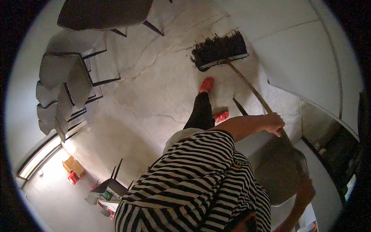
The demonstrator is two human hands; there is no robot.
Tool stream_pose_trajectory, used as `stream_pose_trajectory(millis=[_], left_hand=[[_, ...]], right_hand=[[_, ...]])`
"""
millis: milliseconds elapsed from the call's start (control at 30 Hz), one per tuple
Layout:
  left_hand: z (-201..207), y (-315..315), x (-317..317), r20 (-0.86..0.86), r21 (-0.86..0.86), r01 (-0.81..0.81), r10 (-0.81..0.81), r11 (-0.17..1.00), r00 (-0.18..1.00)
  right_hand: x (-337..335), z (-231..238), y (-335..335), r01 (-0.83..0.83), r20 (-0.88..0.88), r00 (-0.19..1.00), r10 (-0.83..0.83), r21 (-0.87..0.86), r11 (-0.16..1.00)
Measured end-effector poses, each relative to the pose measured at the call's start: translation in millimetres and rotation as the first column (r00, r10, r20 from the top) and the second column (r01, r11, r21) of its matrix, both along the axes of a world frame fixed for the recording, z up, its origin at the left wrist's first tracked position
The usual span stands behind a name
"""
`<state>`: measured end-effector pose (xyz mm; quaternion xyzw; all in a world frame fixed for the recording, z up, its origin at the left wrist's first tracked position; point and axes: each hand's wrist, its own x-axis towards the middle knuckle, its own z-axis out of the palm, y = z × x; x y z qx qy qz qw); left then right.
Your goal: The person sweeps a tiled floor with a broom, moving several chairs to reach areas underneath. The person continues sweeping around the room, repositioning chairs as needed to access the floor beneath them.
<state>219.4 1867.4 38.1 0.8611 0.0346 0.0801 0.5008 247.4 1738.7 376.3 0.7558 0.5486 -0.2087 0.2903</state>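
Observation:
A push broom with dark bristles (pixel 218 48) rests on the pale floor ahead of me, its wooden handle (pixel 251 88) slanting back toward my right side. My left hand (pixel 274 123) is closed around the handle partway up, the bare forearm reaching across from a striped sleeve. Farther up the handle, near its end, my right hand (pixel 305 189) is closed on it too, dim and slightly blurred. Below the hands stands a grey chair (pixel 274 170), partly behind the handle. My foot in a red shoe (pixel 207 84) is just short of the broom head.
Several grey chairs (pixel 62 79) with dark legs line the left wall. Another grey seat or tabletop (pixel 104 13) is at the upper left. White cabinet panels (pixel 297 58) rise at the right. A doorway at the lower left shows a wooden item (pixel 73 166) on the bright floor.

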Motion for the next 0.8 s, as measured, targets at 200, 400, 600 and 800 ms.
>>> stream_pose_trajectory(millis=[200, 400, 600, 800], left_hand=[[38, 96, -11, 0.024, -0.051, -0.502, 0.504, 0.863, 0.863], [41, 218, -129, -0.014, -0.06, -0.834, 0.835, 0.548, 0.55], [18, 250, -308, -0.084, 0.052, -0.969, 0.968, 0.243, 0.238], [-36, 160, -498, -0.124, 0.266, -0.963, 0.992, 0.036, 0.003]], right_hand=[[10, 21, 122, -0.426, 0.084, 0.902, 0.423, 0.022, 0.905], [-44, 2, 272, -0.768, 0.109, 0.639, 0.762, 0.154, 0.622], [-141, -47, 402, -0.888, 0.205, 0.328, 0.922, 0.401, 0.226], [-296, -133, 389, -0.659, 0.049, 0.275, 0.96, 0.737, 0.152]])
